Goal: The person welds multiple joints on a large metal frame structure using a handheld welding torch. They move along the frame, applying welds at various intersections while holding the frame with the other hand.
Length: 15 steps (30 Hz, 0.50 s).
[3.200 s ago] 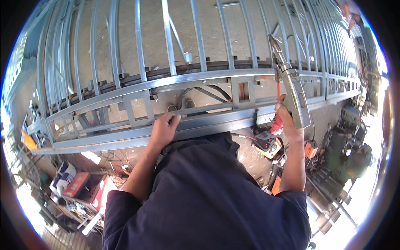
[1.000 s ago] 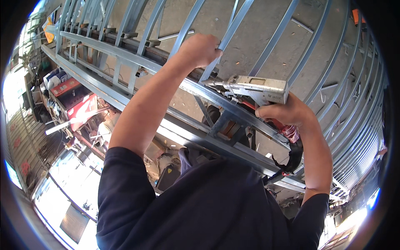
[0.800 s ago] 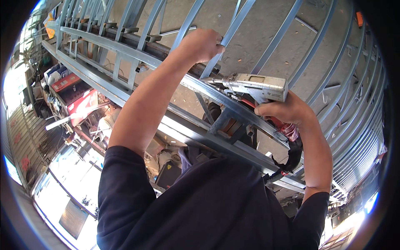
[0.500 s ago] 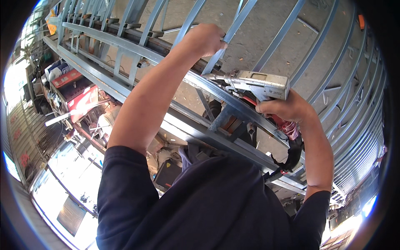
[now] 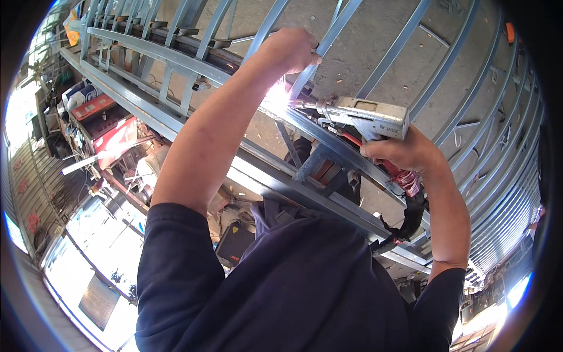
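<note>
My right hand is wrapped round the grip of a silver-grey welding gun, its nozzle pointing left. A red-wrapped cable hangs below that hand. At the nozzle tip a white-violet glare burns where a slim steel bar meets a long steel rail; the glare hides the joint itself. Beyond it my left hand is closed on the same bar, thumb and fingers pinching its edge. My left forearm crosses over the rail.
Parallel steel bars continue to the right, curving in the lens. More upright bars and rails of the frame lie at the left. A red toolbox stands left of my arm. A black case sits below the rails.
A bright welding arc with sparks has lit at the nozzle tip. The gun has shifted very slightly; my left hand keeps its hold on the bar.
</note>
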Each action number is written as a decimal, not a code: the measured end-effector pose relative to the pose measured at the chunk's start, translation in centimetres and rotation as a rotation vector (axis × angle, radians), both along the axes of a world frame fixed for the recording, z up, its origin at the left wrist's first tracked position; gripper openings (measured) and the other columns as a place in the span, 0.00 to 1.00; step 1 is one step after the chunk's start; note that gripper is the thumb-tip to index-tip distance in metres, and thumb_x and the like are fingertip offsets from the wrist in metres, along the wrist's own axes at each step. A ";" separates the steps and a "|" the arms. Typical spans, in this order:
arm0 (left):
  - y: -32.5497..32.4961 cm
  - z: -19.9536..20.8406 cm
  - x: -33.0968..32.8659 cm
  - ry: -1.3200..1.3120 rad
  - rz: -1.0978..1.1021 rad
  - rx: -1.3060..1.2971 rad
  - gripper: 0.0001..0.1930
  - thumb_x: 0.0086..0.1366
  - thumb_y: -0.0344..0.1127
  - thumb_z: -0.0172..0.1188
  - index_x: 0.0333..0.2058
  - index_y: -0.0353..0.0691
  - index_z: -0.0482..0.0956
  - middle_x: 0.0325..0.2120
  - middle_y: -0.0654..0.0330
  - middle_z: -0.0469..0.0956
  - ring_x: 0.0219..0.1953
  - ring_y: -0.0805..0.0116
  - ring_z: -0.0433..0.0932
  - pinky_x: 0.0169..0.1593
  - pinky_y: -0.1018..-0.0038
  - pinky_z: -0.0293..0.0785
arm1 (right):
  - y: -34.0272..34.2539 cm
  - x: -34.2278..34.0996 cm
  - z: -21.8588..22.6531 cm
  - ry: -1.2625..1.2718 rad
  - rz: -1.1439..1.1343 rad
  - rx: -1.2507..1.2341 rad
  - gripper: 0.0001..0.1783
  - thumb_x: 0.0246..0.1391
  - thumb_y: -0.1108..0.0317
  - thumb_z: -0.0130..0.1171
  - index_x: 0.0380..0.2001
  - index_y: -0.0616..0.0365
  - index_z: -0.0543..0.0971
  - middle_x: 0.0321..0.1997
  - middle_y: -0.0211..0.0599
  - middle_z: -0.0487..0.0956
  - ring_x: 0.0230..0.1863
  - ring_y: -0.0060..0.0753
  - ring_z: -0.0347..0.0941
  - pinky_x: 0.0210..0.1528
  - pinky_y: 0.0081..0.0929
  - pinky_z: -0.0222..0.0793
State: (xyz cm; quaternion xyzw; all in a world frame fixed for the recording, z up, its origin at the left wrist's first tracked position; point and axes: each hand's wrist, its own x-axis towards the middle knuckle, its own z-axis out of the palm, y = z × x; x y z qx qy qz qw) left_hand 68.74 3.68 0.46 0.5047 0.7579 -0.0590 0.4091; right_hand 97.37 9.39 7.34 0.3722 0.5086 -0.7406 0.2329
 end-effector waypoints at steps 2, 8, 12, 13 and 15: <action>0.1 -0.1 0.0 0.013 -0.030 -0.007 0.22 0.67 0.49 0.70 0.56 0.49 0.86 0.39 0.50 0.89 0.43 0.53 0.88 0.50 0.58 0.81 | 0.0 0.1 0.0 0.004 -0.007 0.000 0.37 0.49 0.65 0.75 0.63 0.61 0.77 0.42 0.36 0.84 0.35 0.27 0.79 0.36 0.29 0.80; 0.2 -0.5 -0.3 0.007 -0.048 -0.007 0.22 0.67 0.49 0.69 0.56 0.49 0.86 0.39 0.52 0.89 0.43 0.53 0.88 0.50 0.58 0.81 | 0.0 0.1 -0.1 0.007 0.006 -0.010 0.37 0.49 0.65 0.74 0.63 0.61 0.76 0.42 0.36 0.84 0.35 0.27 0.79 0.37 0.29 0.80; -0.1 -0.9 -0.3 0.020 -0.057 0.029 0.22 0.67 0.50 0.68 0.56 0.48 0.86 0.38 0.53 0.89 0.42 0.54 0.88 0.50 0.58 0.80 | -0.1 0.1 0.0 0.002 0.014 0.008 0.35 0.50 0.65 0.74 0.61 0.62 0.77 0.40 0.34 0.83 0.34 0.26 0.78 0.36 0.29 0.80; -0.2 -1.0 -0.3 0.024 -0.053 0.039 0.22 0.67 0.50 0.68 0.55 0.48 0.87 0.37 0.53 0.89 0.41 0.54 0.88 0.49 0.58 0.81 | 0.0 0.1 0.0 0.003 0.014 0.002 0.34 0.50 0.65 0.74 0.61 0.62 0.78 0.39 0.34 0.83 0.34 0.25 0.78 0.36 0.29 0.79; -0.2 -1.3 -0.4 0.022 -0.053 0.048 0.22 0.66 0.50 0.68 0.55 0.48 0.87 0.36 0.54 0.89 0.40 0.55 0.88 0.49 0.58 0.81 | -0.1 0.1 0.0 0.008 0.007 0.000 0.33 0.50 0.65 0.73 0.60 0.62 0.78 0.37 0.32 0.83 0.34 0.25 0.78 0.36 0.29 0.79</action>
